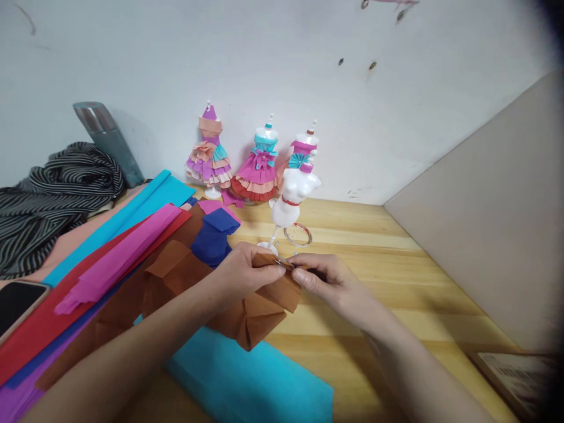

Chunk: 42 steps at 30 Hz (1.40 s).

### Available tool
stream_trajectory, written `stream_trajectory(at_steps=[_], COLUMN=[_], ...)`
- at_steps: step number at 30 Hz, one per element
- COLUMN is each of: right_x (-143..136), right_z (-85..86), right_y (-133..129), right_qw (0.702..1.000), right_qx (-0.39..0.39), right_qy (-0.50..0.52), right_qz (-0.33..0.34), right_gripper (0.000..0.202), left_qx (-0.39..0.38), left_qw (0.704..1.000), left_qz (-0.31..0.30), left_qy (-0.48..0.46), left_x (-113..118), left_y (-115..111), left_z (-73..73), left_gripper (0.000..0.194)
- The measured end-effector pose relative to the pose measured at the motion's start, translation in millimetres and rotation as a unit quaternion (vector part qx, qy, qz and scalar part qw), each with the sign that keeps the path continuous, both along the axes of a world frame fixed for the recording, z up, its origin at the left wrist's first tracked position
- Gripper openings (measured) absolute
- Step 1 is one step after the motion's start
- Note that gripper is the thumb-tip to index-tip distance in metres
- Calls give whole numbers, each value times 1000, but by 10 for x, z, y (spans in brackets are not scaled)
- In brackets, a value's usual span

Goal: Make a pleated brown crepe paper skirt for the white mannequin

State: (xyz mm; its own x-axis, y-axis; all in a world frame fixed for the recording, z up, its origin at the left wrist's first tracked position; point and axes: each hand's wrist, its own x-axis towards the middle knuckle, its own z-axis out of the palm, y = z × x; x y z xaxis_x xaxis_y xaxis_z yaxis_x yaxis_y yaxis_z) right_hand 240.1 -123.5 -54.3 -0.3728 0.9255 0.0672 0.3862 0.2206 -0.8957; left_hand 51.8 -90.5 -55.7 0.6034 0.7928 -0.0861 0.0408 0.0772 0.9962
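Brown crepe paper (264,317) hangs in folds below my two hands at the middle of the view. My left hand (240,270) pinches its upper edge between thumb and fingers. Close beside it, my right hand (324,281) is closed around small metal scissors (284,263), whose blades lie at the paper's edge by my left thumb; their handles are mostly hidden by the fingers. Just behind the hands stands a bare white mini mannequin (291,197), tilted in the view, with a red band at its waist and a pink one at its neck.
Against the wall, three mini mannequins wear paper dresses, one a tiered dress (209,158). Folded coloured papers (118,229) lie left, with a phone (20,305), striped cloth (74,182) and spray can (108,138). Turquoise paper (255,376) lies in front; a ring-shaped roll (308,241) sits behind.
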Motion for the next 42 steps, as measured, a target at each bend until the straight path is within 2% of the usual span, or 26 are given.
stream_trajectory(at_steps=[4, 14, 22, 30, 42], right_x=[-3, -56, -15, -48, -97], right_z=[-21, -37, 0, 8, -29], right_y=[5, 6, 8, 2, 3], right_qw=[1000, 995, 996, 999, 999], right_qx=[-2, -65, -73, -32, -9], right_qy=[15, 76, 56, 31, 52], right_qz=[-3, 0, 14, 14, 9], right_gripper=[45, 45, 47, 47, 42], left_qx=[-8, -57, -31, -8, -29], left_qw=[1000, 998, 999, 1000, 999], left_qz=[-7, -16, -17, -25, -33], left_qy=[1, -19, 0, 5, -22], left_x=[1, -9, -6, 1, 24], left_y=[3, -12, 14, 21, 24], left_z=[2, 18, -29, -27, -53], left_gripper=[21, 21, 21, 19, 16])
